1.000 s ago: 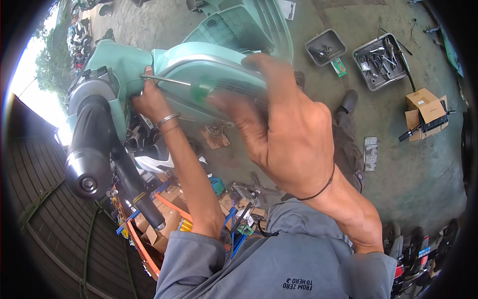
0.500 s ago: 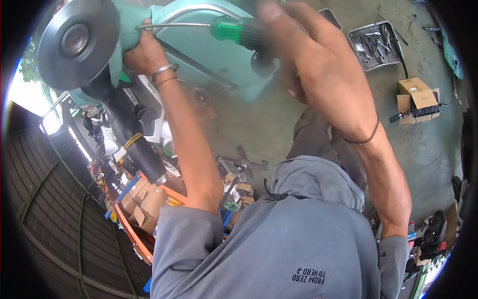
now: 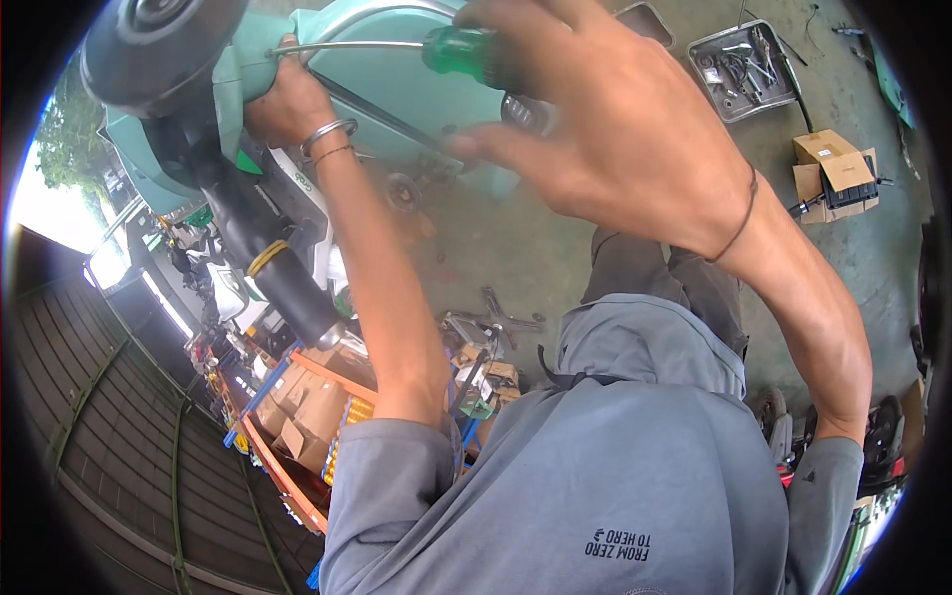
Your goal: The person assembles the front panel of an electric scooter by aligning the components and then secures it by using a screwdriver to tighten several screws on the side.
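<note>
The long-shafted screwdriver with a translucent green and black handle [image 3: 456,55] has its tip right by my left fingertips, against a mint-green plastic panel [image 3: 387,81], and its handle just beside my blurred right fingers. My right hand [image 3: 645,139] is spread, thumb well off the handle; whether the palm bears on it, I cannot tell. My left hand [image 3: 290,107] reaches up to the tip, its grip mostly hidden. Looks like screw-driving at the panel, mid-regrip; I judge the next move calls for right fingers round the handle, shaft lined up. Beyond my right fingers: a grey metal tool tray [image 3: 764,111], then an open brown cardboard box [image 3: 838,164].
</note>
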Motion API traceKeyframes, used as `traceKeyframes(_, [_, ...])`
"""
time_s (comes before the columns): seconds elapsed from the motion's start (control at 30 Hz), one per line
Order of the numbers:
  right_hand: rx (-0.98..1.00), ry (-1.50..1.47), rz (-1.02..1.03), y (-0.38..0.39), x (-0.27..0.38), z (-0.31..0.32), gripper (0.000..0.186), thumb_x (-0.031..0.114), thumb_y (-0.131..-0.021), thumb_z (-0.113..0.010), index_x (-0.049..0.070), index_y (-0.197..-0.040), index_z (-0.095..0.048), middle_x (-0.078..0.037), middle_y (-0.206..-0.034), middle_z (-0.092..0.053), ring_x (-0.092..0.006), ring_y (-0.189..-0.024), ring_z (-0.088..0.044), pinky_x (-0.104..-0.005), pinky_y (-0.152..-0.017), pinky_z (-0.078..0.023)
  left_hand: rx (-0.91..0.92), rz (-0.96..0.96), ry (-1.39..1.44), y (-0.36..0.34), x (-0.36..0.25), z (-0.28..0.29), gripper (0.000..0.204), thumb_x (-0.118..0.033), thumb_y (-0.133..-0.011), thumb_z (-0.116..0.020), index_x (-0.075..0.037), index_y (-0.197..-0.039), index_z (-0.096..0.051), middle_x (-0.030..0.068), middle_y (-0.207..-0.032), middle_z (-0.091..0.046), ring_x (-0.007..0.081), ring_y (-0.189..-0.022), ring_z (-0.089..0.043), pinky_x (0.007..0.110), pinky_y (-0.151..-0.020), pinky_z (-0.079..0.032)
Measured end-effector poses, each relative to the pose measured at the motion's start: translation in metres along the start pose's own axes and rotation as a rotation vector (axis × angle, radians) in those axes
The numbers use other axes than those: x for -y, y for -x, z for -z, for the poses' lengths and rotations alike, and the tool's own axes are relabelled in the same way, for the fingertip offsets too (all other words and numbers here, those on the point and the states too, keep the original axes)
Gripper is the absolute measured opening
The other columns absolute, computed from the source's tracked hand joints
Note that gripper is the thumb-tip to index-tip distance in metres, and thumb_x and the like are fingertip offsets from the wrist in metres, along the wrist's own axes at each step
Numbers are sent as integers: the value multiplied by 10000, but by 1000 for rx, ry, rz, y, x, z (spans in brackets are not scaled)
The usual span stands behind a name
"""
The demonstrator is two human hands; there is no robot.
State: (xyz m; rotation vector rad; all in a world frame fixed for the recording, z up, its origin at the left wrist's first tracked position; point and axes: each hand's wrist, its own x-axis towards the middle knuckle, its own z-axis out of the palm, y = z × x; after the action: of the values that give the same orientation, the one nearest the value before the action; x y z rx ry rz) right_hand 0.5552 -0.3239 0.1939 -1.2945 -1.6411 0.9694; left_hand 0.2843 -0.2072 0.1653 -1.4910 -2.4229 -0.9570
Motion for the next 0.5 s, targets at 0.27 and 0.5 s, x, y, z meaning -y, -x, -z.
traceKeyframes(0.27, [182, -430, -231, -19, -6, 29, 306, 181, -975, -434, -71, -980, -607, -163, -714, -605, -197, -539, -574, -373, -551, -502, -42, 109, -122, 1, 1, 0, 569, -373, -672, -817, 100, -966, -698, 230, -1008, -700, 348, -940, -671, 436, -892, -501])
traceKeyframes(0.5, [228, 236, -59, -21, 12, 39, 326, 255, -1014, -452, -30, -924, -585, -200, -776, -608, -198, -610, -621, -324, -493, -489, -22, 37, -62, 1, 4, -5, 563, -418, -690, -784, 84, -933, -706, 225, -969, -688, 385, -934, -644, 493, -876, -478])
